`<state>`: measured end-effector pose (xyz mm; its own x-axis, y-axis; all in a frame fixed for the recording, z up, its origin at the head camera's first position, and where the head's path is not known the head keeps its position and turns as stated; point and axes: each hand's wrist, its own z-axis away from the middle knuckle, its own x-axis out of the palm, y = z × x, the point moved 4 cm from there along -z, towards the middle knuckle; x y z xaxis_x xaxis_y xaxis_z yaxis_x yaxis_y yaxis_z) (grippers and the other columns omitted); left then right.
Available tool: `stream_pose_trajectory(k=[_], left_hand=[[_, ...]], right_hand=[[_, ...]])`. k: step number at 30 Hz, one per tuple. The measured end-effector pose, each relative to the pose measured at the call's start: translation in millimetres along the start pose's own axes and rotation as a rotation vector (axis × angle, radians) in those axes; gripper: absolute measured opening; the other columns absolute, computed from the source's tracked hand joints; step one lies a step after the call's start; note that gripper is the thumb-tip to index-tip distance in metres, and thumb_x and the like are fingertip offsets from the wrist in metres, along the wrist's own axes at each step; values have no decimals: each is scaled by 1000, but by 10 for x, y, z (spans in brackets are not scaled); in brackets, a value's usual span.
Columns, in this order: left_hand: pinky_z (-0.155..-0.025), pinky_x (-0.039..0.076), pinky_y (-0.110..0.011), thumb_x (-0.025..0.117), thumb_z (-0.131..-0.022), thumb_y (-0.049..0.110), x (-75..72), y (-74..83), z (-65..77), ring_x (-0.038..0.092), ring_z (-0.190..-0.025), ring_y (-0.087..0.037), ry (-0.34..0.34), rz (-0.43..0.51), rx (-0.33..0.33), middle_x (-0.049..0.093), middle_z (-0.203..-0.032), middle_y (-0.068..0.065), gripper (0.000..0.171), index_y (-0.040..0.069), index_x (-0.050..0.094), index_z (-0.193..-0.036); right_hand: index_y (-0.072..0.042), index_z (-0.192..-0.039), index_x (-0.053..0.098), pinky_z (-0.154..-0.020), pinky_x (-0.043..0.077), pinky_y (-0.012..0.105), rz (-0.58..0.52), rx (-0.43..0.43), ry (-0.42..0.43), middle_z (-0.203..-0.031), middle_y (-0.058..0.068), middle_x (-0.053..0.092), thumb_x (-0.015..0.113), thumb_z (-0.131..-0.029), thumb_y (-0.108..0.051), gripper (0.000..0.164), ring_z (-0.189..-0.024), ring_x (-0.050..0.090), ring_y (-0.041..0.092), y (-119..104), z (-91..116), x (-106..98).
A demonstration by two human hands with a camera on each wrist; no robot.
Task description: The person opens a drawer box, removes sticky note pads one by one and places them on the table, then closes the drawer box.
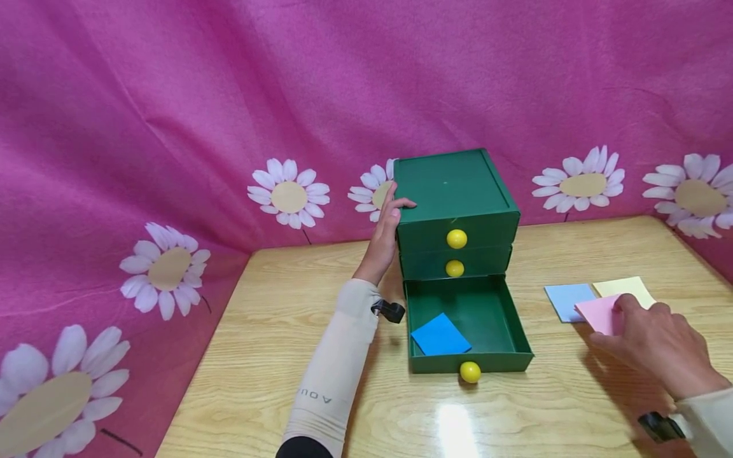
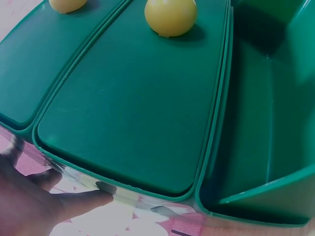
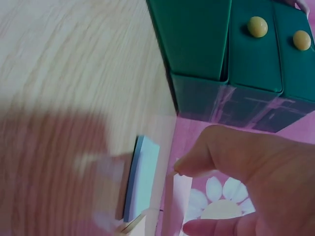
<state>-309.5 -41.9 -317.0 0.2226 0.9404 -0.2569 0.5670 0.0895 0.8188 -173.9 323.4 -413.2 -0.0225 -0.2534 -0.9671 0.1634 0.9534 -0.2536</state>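
A green three-drawer box [image 1: 452, 184] with yellow knobs stands on the table, its bottom drawer [image 1: 492, 318] pulled out. In that drawer lies a bright blue paper pad [image 1: 441, 335], at the front left. My left hand [image 1: 385, 238] rests against the box's left side, one finger over the top edge; the left wrist view shows its fingers [image 2: 83, 202] along that side. At the right, my right hand [image 1: 658, 340] pinches a pink paper pad [image 1: 598, 313] between thumb and fingers, above the table. Just behind it lie a light blue pad [image 1: 567, 300] and a pale yellow pad [image 1: 627, 289], the latter partly hidden.
The wooden table [image 1: 286, 299] runs up to a pink cloth [image 1: 343, 95] with printed daisies, hanging behind and along the left. The upper two drawers are closed, with yellow knobs [image 1: 456, 239] on their fronts. The open drawer juts toward the table's near side.
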Motion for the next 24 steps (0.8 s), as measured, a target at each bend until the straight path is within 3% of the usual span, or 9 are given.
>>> stream_pose_trajectory(k=[10,16,24], left_hand=[[-105,10,-53,24,-98,22,-7,-18,5,3,-137,-15,-2,1,-21,3,-151,-4,34,9,45,-121],[-105,9,-53,24,-98,22,-24,-24,2,3,-136,-13,3,6,-17,3,-151,-3,34,9,45,-121],[-105,10,-54,24,-97,22,-11,-25,-7,3,-137,-15,-4,3,-11,3,-151,-4,35,8,44,-122]], right_hand=[[1,-95,43,-43,30,40,2,10,-6,-66,19,41,71,-62,-50,67,-56,42,32,172,1,16],[1,-92,44,-44,30,40,-1,10,-12,-64,18,43,71,-59,-52,69,-55,43,33,271,-23,63],[7,-91,44,-49,34,45,31,79,-27,-65,25,45,74,-56,-49,73,-56,46,39,419,-84,107]])
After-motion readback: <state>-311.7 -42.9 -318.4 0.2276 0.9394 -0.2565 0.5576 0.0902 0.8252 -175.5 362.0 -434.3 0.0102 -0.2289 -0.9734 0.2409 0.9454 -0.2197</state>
